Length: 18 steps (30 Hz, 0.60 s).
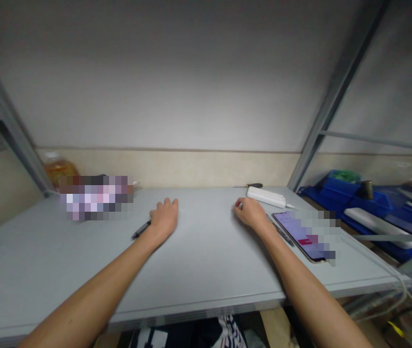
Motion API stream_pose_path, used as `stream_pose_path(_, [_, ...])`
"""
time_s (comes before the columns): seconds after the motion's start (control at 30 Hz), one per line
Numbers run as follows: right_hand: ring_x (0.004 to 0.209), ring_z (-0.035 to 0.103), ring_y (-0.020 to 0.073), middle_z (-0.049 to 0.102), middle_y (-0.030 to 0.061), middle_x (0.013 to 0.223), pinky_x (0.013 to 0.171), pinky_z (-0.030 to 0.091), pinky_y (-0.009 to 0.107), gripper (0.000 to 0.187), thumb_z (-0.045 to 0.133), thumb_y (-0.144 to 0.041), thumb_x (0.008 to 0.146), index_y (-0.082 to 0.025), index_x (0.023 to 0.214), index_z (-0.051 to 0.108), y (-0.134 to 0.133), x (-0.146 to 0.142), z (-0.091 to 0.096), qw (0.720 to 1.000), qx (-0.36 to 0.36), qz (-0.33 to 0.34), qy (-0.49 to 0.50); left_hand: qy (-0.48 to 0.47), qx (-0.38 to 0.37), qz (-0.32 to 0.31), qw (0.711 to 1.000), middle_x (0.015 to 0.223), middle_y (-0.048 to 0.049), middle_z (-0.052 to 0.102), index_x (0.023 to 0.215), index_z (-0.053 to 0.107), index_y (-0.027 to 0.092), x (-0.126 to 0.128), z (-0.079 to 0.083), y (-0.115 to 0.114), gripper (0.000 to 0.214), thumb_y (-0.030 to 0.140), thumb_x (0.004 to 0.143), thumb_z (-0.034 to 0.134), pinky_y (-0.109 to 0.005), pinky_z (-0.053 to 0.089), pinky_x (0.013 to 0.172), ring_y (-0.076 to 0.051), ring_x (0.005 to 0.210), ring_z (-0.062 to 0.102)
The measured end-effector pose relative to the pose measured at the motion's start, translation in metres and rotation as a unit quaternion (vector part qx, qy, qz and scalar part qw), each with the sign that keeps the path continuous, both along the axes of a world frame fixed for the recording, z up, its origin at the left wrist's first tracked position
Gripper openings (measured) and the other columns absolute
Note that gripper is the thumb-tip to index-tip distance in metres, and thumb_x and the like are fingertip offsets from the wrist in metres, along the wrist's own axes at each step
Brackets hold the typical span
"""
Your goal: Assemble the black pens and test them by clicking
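Observation:
My left hand (pixel 164 216) lies palm down on the grey table (pixel 206 261), fingers stretched flat and together, holding nothing. A dark pen (pixel 139 230) lies just left of its wrist, touching or nearly touching it. My right hand (pixel 249 211) rests on the table with its fingers curled under; whether anything is in them is hidden. A white oblong device (pixel 266 196) lies just beyond the right hand, and a phone (pixel 300 235) with a lit screen lies to its right.
A screwdriver (pixel 252 185) lies at the table's back edge by the wall. A yellowish bottle (pixel 59 168) stands at the back left. Blue bins (pixel 354 193) sit on the shelf to the right. Metal shelf posts (pixel 332 96) rise on both sides.

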State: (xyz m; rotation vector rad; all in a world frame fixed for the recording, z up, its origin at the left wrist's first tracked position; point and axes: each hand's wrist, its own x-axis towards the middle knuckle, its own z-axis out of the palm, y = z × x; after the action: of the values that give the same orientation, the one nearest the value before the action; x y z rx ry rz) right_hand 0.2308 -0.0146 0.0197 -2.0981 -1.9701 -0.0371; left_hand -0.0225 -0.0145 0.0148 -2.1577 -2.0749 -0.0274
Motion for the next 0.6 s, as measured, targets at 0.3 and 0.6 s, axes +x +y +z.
stream_pose_path(0.3, [0.081, 0.061, 0.0208, 0.066, 0.0127, 0.092, 0.068, 0.040, 0.027, 0.027, 0.050, -0.030, 0.078, -0.017, 0.095, 0.066, -0.0007, -0.0014, -0.0001, 1.000, -0.003, 0.018, 0.011, -0.022, 0.057, -0.017, 0.998, 0.102, -0.0190, 0.052, 0.106, 0.052, 0.007, 0.0013, -0.0016, 0.0015, 0.035, 0.005, 0.079, 0.030, -0.037, 0.049, 0.067, -0.030, 0.099, 0.050])
stream_pose_path(0.6, [0.080, 0.060, 0.0213, 0.067, 0.0121, 0.090, 0.067, 0.040, 0.027, 0.025, 0.050, -0.030, 0.077, -0.018, 0.092, 0.067, -0.0001, -0.0008, -0.0018, 0.999, 0.005, 0.035, 0.009, -0.011, 0.046, -0.028, 0.998, 0.103, -0.0178, 0.058, 0.103, 0.057, 0.010, -0.0005, 0.0005, 0.0005, 0.032, 0.012, 0.082, 0.033, -0.045, 0.046, 0.074, -0.030, 0.099, 0.050])
